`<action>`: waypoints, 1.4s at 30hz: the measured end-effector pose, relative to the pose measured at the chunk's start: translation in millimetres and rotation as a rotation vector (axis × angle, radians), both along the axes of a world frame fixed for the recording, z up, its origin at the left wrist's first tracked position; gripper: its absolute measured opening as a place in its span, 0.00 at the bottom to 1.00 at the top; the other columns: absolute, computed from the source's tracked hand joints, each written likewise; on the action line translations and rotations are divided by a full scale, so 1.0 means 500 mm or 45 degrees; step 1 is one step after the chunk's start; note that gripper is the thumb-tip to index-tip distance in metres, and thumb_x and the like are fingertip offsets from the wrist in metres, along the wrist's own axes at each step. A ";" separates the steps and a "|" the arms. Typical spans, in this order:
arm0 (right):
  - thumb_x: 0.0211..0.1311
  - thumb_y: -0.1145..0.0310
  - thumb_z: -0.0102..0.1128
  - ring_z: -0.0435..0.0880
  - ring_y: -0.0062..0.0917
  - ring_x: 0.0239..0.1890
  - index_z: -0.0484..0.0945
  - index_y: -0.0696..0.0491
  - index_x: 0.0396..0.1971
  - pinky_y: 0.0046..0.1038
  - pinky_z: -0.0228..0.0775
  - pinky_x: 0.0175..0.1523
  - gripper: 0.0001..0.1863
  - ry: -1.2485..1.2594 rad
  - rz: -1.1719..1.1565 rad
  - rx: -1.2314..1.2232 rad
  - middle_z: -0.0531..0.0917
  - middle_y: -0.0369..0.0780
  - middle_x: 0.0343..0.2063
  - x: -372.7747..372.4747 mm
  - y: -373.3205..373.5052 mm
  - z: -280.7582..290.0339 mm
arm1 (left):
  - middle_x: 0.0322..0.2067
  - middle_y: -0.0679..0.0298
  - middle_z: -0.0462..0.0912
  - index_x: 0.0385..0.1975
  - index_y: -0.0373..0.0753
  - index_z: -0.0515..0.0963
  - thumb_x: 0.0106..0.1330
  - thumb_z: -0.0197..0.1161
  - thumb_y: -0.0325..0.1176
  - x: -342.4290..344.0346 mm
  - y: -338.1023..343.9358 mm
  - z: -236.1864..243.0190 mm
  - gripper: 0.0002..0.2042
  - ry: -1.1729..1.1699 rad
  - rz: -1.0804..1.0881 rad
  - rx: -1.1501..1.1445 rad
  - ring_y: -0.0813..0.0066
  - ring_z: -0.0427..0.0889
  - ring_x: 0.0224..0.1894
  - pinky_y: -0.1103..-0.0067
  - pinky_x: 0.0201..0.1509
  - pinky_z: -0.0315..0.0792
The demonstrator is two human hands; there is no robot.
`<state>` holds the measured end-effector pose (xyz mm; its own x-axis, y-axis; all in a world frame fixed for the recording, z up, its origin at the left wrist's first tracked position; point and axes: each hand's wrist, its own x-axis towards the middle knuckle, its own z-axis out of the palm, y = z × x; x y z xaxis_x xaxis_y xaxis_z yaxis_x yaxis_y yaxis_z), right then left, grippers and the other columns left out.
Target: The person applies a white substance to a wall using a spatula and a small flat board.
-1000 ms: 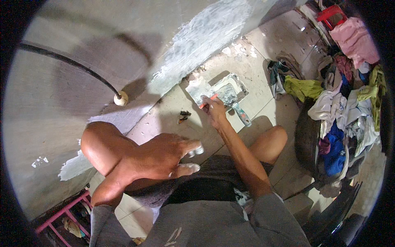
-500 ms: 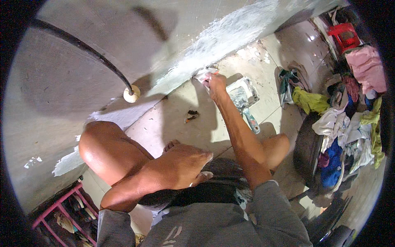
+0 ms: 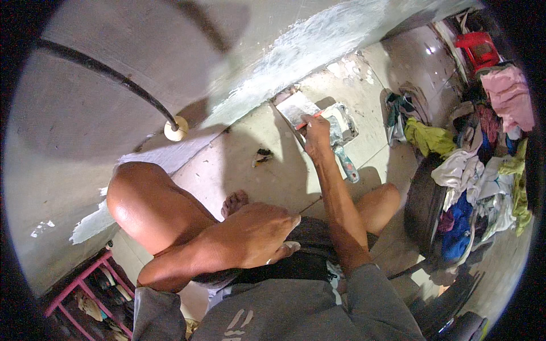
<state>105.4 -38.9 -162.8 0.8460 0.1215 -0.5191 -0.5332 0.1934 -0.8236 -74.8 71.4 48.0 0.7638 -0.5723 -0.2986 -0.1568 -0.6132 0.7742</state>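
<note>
My right hand (image 3: 317, 134) grips a wide putty spreader (image 3: 296, 106) by its orange edge. Its flat pale blade lies at the foot of the wall, over the floor tiles. Just right of that hand is a square board (image 3: 357, 120) with white paste on it. A second putty knife (image 3: 348, 166), with a paint-smeared teal handle, rests against the board's near side. Over my lap, my left hand (image 3: 267, 230) holds nothing visible; thumb and forefinger are apart and carry white smears, while its other fingers are hidden.
The grey wall (image 3: 136, 51) has a white patched strip (image 3: 284, 57) along its base. A black cable (image 3: 108, 65) ends at a round cream fitting (image 3: 176, 128). Dark debris (image 3: 262, 157) lies on the tiles. Heaped clothes (image 3: 460, 170) and a red plastic stool (image 3: 476, 48) stand right; a pink rack (image 3: 79, 284) lower left.
My right hand has drawn back from the wall's foot, toward me and to the right, with the spreader. Its flat blade now shows. My left hand has barely moved.
</note>
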 end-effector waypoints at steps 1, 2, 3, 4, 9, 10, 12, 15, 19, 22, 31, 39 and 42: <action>0.48 0.77 0.54 0.73 0.22 0.18 0.71 0.59 0.22 0.22 0.69 0.24 0.02 -0.017 0.019 -0.025 0.75 0.38 0.19 -0.001 0.006 -0.003 | 0.23 0.44 0.76 0.30 0.26 0.70 0.55 0.56 0.38 -0.003 -0.001 -0.006 0.17 -0.015 0.014 0.002 0.47 0.77 0.32 0.63 0.39 0.71; 0.47 0.78 0.54 0.74 0.23 0.19 0.71 0.59 0.21 0.23 0.69 0.25 0.02 -0.031 -0.010 0.065 0.74 0.38 0.18 -0.006 0.015 0.004 | 0.23 0.44 0.75 0.30 0.26 0.70 0.55 0.56 0.38 -0.005 0.000 -0.009 0.17 -0.036 0.033 -0.012 0.47 0.77 0.31 0.63 0.39 0.71; 0.47 0.79 0.54 0.74 0.23 0.20 0.71 0.59 0.22 0.23 0.69 0.24 0.02 0.002 0.016 0.074 0.74 0.38 0.19 -0.004 0.020 -0.009 | 0.23 0.44 0.75 0.30 0.26 0.70 0.55 0.56 0.38 -0.006 0.001 -0.012 0.17 -0.058 0.052 -0.025 0.47 0.77 0.31 0.63 0.38 0.71; 0.47 0.79 0.54 0.74 0.24 0.20 0.71 0.59 0.23 0.24 0.69 0.24 0.02 0.030 0.039 0.081 0.74 0.38 0.20 0.006 0.022 -0.032 | 0.23 0.44 0.75 0.30 0.26 0.70 0.55 0.56 0.38 -0.005 0.001 -0.011 0.17 -0.084 0.068 -0.040 0.47 0.77 0.31 0.64 0.38 0.71; 0.48 0.81 0.54 0.75 0.23 0.24 0.70 0.60 0.28 0.25 0.69 0.25 0.05 0.025 0.033 0.115 0.75 0.39 0.24 0.027 0.076 -0.058 | 0.25 0.44 0.76 0.31 0.27 0.70 0.56 0.56 0.38 -0.004 0.006 -0.010 0.17 -0.020 0.021 0.046 0.48 0.77 0.31 0.63 0.38 0.71; 0.48 0.81 0.54 0.75 0.23 0.24 0.70 0.60 0.27 0.25 0.69 0.25 0.05 0.002 0.040 0.005 0.74 0.39 0.24 0.040 0.078 -0.071 | 0.25 0.44 0.76 0.31 0.27 0.70 0.56 0.56 0.39 -0.004 0.006 -0.009 0.16 -0.023 0.015 0.041 0.48 0.77 0.31 0.63 0.38 0.71; 0.48 0.82 0.54 0.74 0.22 0.23 0.70 0.59 0.25 0.25 0.69 0.25 0.04 -0.046 0.051 -0.216 0.74 0.39 0.23 0.064 0.078 -0.104 | 0.25 0.44 0.76 0.31 0.27 0.70 0.56 0.55 0.39 -0.004 0.004 -0.015 0.16 -0.054 -0.010 0.020 0.49 0.77 0.32 0.63 0.38 0.71; 0.48 0.81 0.55 0.73 0.21 0.23 0.70 0.60 0.22 0.24 0.70 0.26 0.03 -0.232 0.193 -0.035 0.73 0.39 0.23 0.056 0.107 -0.060 | 0.25 0.44 0.76 0.31 0.27 0.70 0.56 0.55 0.39 -0.006 0.010 -0.017 0.16 -0.060 0.014 0.001 0.49 0.77 0.32 0.63 0.37 0.72; 0.47 0.80 0.57 0.73 0.21 0.24 0.69 0.62 0.18 0.23 0.72 0.27 0.06 -0.166 0.093 -0.189 0.73 0.40 0.21 0.070 0.174 0.007 | 0.24 0.45 0.76 0.30 0.27 0.70 0.56 0.55 0.38 0.012 0.003 -0.002 0.16 0.067 -0.059 0.019 0.48 0.77 0.31 0.63 0.36 0.72; 0.47 0.79 0.59 0.75 0.22 0.24 0.71 0.64 0.19 0.23 0.73 0.28 0.06 -0.140 0.132 -0.203 0.74 0.40 0.21 0.063 0.187 0.056 | 0.23 0.44 0.76 0.29 0.27 0.71 0.55 0.56 0.38 0.007 0.002 -0.014 0.16 0.043 -0.009 -0.016 0.47 0.77 0.30 0.63 0.35 0.72; 0.47 0.78 0.55 0.73 0.22 0.17 0.72 0.61 0.22 0.22 0.67 0.22 0.03 -0.123 0.045 -0.127 0.74 0.38 0.19 -0.003 0.042 0.051 | 0.23 0.43 0.76 0.27 0.26 0.71 0.55 0.56 0.38 0.008 0.001 0.000 0.16 -0.002 0.013 -0.027 0.47 0.77 0.31 0.63 0.37 0.71; 0.47 0.79 0.54 0.72 0.21 0.18 0.69 0.59 0.22 0.23 0.67 0.21 0.03 -0.061 -0.005 -0.080 0.71 0.37 0.19 0.015 0.075 -0.053 | 0.23 0.44 0.76 0.27 0.26 0.71 0.55 0.56 0.38 0.006 0.003 -0.008 0.16 -0.029 0.058 -0.068 0.47 0.77 0.31 0.64 0.37 0.71; 0.47 0.80 0.54 0.73 0.21 0.21 0.70 0.61 0.25 0.23 0.67 0.22 0.04 -0.075 0.041 -0.246 0.73 0.38 0.22 0.046 0.082 -0.101 | 0.22 0.44 0.75 0.27 0.26 0.71 0.54 0.57 0.38 0.004 0.003 -0.013 0.16 -0.047 0.053 -0.078 0.47 0.77 0.30 0.64 0.36 0.72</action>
